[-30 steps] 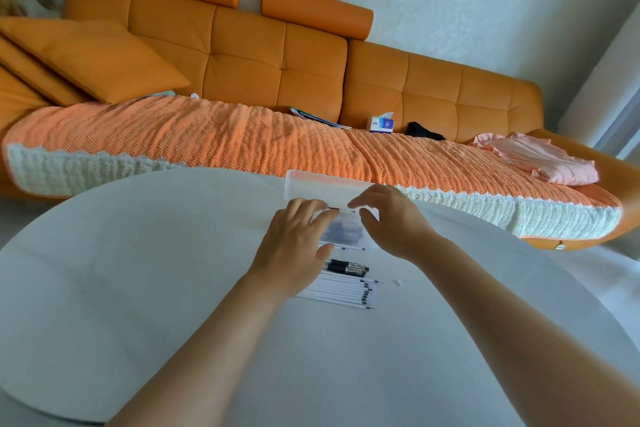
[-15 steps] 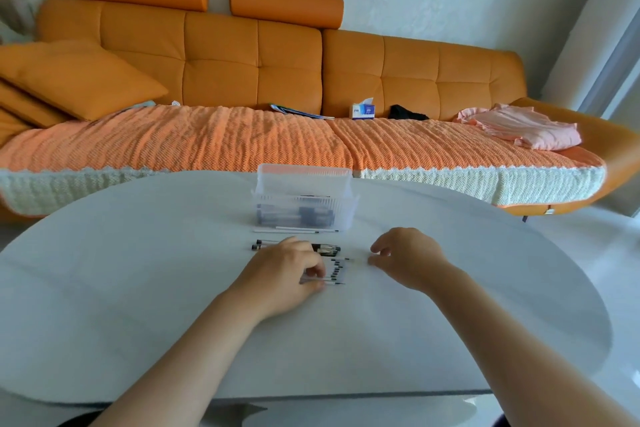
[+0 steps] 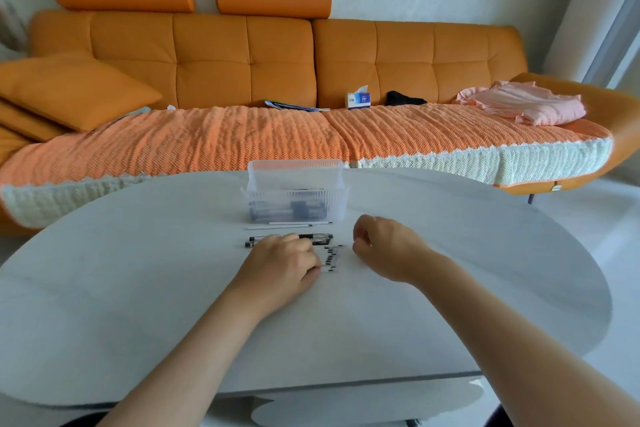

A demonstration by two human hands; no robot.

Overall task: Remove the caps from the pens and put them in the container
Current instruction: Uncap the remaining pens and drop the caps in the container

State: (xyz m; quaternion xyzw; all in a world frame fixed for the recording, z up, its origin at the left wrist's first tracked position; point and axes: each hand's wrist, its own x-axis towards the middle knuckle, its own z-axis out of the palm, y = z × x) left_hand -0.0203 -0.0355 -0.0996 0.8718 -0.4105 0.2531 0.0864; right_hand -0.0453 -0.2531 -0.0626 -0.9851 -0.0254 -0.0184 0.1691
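Observation:
A clear plastic container (image 3: pixel 296 196) stands at the table's far middle, with dark pens lying in its bottom. Two thin white pens (image 3: pixel 291 225) lie just in front of it. Nearer me lie two black pens (image 3: pixel 320 236) and a row of several white pens with black ends (image 3: pixel 332 255). My left hand (image 3: pixel 280 265) rests on the left part of that row, its fingertips curled round the nearest pen. My right hand (image 3: pixel 384 246) hovers just right of the row, fingers loosely curled, with nothing visible in it.
The white oval table (image 3: pixel 138 288) fills the foreground. Behind it runs an orange sofa (image 3: pixel 242 55) with a knitted cover, cushions, a tissue box (image 3: pixel 358 100), papers and a pink garment (image 3: pixel 519 107).
Both hands drew back from the container to the pens nearer me. My left hand settled on the row of pens and my right hand stopped beside it. The camera has pulled back.

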